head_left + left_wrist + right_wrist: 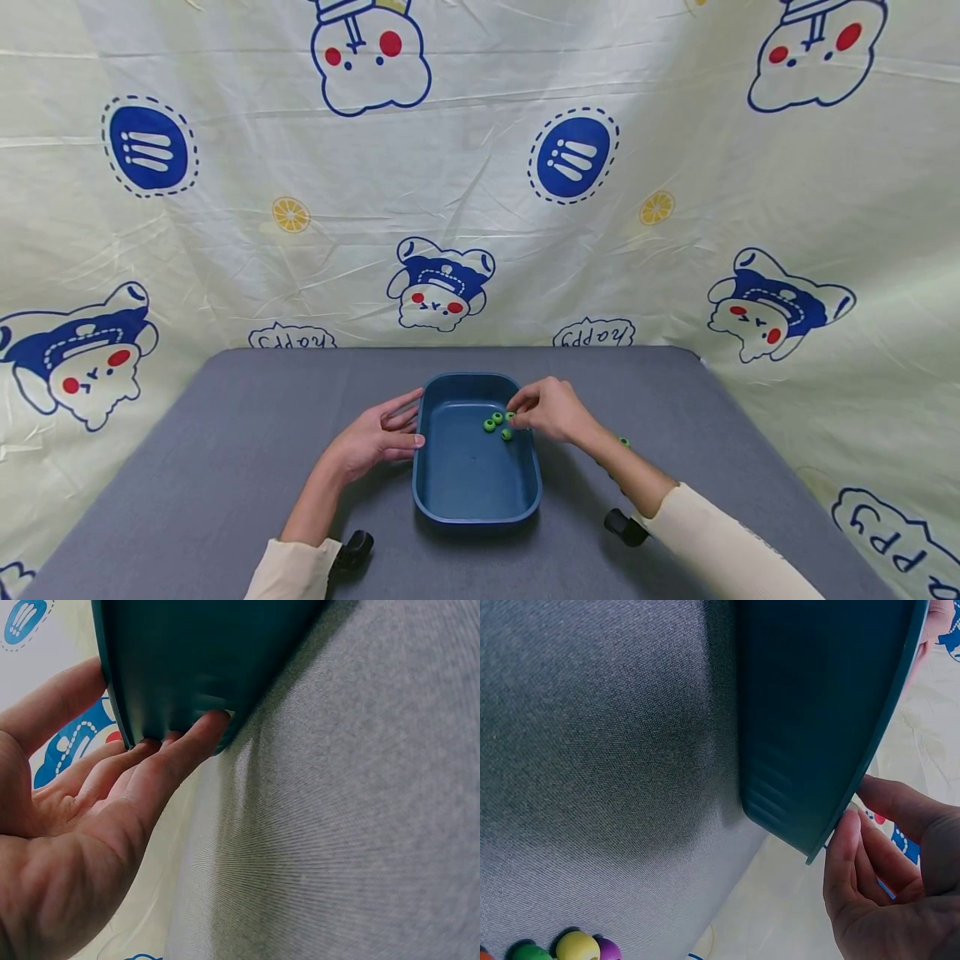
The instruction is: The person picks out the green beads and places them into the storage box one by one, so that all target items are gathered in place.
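A blue rectangular tray (476, 492) stands on the table in the middle of the head view. My left hand (378, 437) steadies its left side, fingers extended along the outer wall and thumb at the rim; the left wrist view shows the fingertips (214, 724) against that wall. Over the right rim reaches my right hand (555, 408), thumb and index finger pinching a green bead (510, 416) just inside the tray. Three other green beads (497, 417) lie on the tray floor close by. In the right wrist view, the tray rim partly covers the right fingertips.
Beyond the right forearm another green bead (624, 442) shows on the grey table (300, 392). Orange, green, yellow (577, 946) and purple beads line the bottom left of the right wrist view. A patterned curtain (465, 167) hangs behind the table.
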Available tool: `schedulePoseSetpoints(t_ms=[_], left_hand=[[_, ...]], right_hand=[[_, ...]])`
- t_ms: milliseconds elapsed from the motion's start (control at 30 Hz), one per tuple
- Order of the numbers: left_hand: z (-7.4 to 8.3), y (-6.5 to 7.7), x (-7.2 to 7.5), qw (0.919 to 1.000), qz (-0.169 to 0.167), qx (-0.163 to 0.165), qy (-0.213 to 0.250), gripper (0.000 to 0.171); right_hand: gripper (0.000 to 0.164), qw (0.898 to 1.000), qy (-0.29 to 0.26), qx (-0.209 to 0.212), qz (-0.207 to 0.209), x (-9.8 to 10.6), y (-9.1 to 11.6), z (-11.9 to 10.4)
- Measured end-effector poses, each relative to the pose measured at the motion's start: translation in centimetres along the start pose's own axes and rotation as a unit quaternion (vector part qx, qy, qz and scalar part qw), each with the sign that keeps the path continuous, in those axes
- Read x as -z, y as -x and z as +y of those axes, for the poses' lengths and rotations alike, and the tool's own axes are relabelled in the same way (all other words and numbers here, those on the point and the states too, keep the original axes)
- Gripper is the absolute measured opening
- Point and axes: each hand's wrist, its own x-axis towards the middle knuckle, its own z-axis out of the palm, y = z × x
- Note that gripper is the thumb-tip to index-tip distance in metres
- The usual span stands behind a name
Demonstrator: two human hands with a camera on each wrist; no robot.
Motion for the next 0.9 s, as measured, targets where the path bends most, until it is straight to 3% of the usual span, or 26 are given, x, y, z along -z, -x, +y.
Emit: schedulePoseSetpoints(t_ms=[900], left_hand=[[0.00,-0.02,0.01,1.0000,0.005,0.005,0.001,0.078]], right_hand=[[0.019,1.000,0.003,-0.001,0.001,0.37,0.45,0.17]])
